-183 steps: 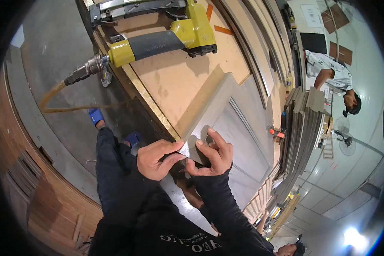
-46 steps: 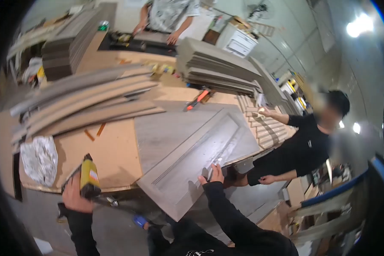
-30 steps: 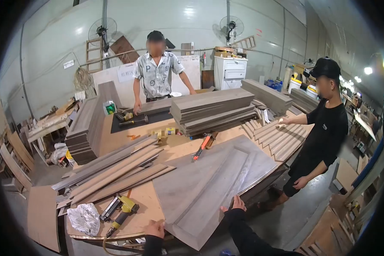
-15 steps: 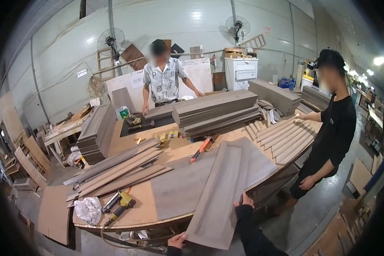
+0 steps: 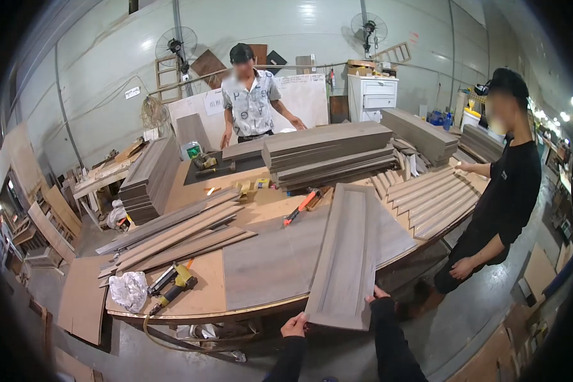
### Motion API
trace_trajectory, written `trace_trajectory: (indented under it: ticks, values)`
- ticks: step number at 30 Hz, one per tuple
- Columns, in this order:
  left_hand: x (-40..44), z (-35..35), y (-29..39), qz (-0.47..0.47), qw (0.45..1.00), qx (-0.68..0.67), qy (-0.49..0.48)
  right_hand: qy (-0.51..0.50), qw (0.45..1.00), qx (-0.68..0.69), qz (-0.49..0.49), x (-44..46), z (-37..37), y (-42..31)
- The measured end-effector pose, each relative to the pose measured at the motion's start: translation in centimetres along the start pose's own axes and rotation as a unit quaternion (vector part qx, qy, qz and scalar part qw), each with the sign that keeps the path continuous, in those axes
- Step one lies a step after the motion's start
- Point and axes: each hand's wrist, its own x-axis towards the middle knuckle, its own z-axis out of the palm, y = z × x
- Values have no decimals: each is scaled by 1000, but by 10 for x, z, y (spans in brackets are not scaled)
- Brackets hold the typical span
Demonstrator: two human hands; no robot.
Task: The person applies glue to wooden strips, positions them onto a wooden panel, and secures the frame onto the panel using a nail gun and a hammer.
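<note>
A long grey-brown wooden panel (image 5: 346,254) with a raised frame and a recessed middle is tilted over the near edge of the workbench (image 5: 204,299). My left hand (image 5: 295,325) grips its near left corner, fingers closed on the edge. At the near right edge, my right hand (image 5: 379,293) is closed on the same panel. Beneath and to the left of the panel lies a flat grey sheet (image 5: 267,267) on the bench. An orange-handled tool (image 5: 299,207) rests beyond it.
A yellow-black nail gun (image 5: 179,281) and crumpled white plastic (image 5: 128,291) lie at the bench's left. Behind them are loose wood strips (image 5: 172,245). Panel stacks (image 5: 328,149) fill the back. One person (image 5: 251,105) stands across the bench, another (image 5: 506,178) at right by ridged strips (image 5: 433,197).
The panel has moved up and to the right in view and turned more upright, both hands moving with it. The whole scene has shifted slightly as the camera moved.
</note>
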Motion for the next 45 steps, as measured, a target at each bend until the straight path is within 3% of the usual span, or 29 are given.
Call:
trace_trajectory:
  ticks: [3,6,9,11,14,18,24,31,38,42,44,45]
  values:
    - [1,14,-5,26,999,-30,-13,30,996,80,-6,23,1,15]
    - [0,21,0,29,1000,-4,-8,127,974,-110,-152,28,0,38]
    - [-15,23,21,-4,1000,-1,-17,111,953,-213,-187,-23,-16,-48]
    - [-4,8,4,26,998,-9,-60,-62,963,-228,-126,-56,-9,-76]
    - [-1,-1,2,21,996,6,-87,-15,912,-328,-246,-88,16,-107]
    - [0,1,4,-2,998,4,-69,12,926,-290,-242,-80,27,-74]
    - [-10,-5,20,107,977,153,-103,8,931,-271,-246,-80,24,-74]
    - [-9,-7,33,335,856,388,-60,4,938,-262,-228,-80,25,-75]
    - [-9,-3,28,373,841,391,-8,10,939,-265,-217,-83,27,-80]
    - [-2,-5,0,247,937,247,7,7,940,-258,-223,-82,26,-83]
    - [1,-14,-13,247,921,295,62,9,939,-254,-231,-83,26,-87]
    - [10,-20,-26,205,961,180,35,5,942,-245,-231,-82,26,-83]
